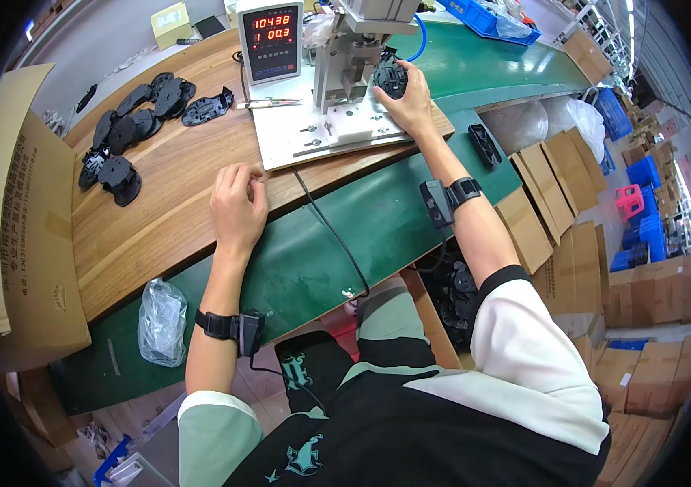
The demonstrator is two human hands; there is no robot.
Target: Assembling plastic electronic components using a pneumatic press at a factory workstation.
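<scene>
My right hand (413,101) grips a black plastic housing (391,76), rounded and with moulded detail. It holds the part up at the right side of a metal bench press (344,69). White fixture blocks (350,124) sit under the press on its pale base plate (280,146). My left hand (238,207) rests on the wooden board (175,215), just off the plate's near left corner. Its fingers are curled in, and nothing shows in them. Tweezers (268,103) lie on the plate's left part. Farther left, several similar black housings (120,174) lie in a loose group.
A counter box with red digits (272,40) stands left of the press. An open cardboard box (37,235) borders the board's left. A clear plastic bag (162,325) and a black tray (484,146) lie on the green bench (361,211). A black cable (329,215) crosses the front.
</scene>
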